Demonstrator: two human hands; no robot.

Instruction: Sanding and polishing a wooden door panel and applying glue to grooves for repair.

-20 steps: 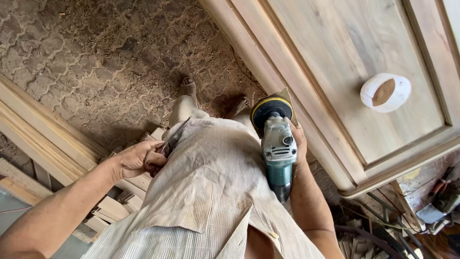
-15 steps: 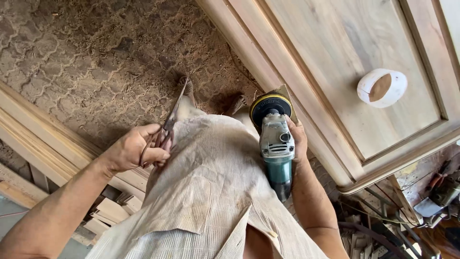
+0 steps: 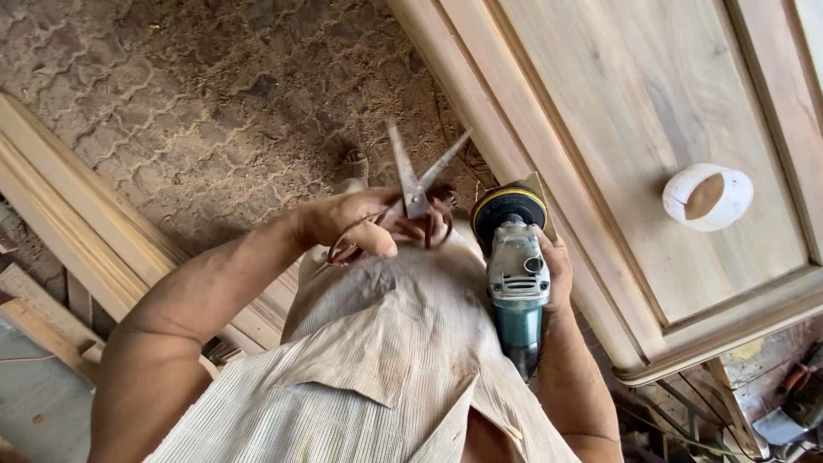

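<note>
A pair of scissors (image 3: 416, 184) stands in front of the person's chest, its two metal blades spread apart in a V and pointing up toward the dusty ground. The left hand (image 3: 360, 225) holds it by the loops — the fingers are curled closed through and around the handles, thumb on the near side, so the hand is clenched on the tool rather than spread. The scissors' tips hang over the floor just beside the edge of the wooden door.

Just to the right of the scissors is an angle grinder (image 3: 517, 274), grey at the head and teal along the body, with a yellow-rimmed sanding disc (image 3: 509, 208) at its far end. The right hand (image 3: 555, 273) wraps around the grinder's body, fingers closed on its right side; the palm itself is hidden behind the tool. The scissors and the grinder are near each other — whether they touch cannot be told.

A pale wooden door (image 3: 634, 146) lies flat beyond the grinder, with a white roll of tape (image 3: 708, 197) resting on its panel. Wooden mouldings (image 3: 77, 223) lie on the ground at the left.
</note>
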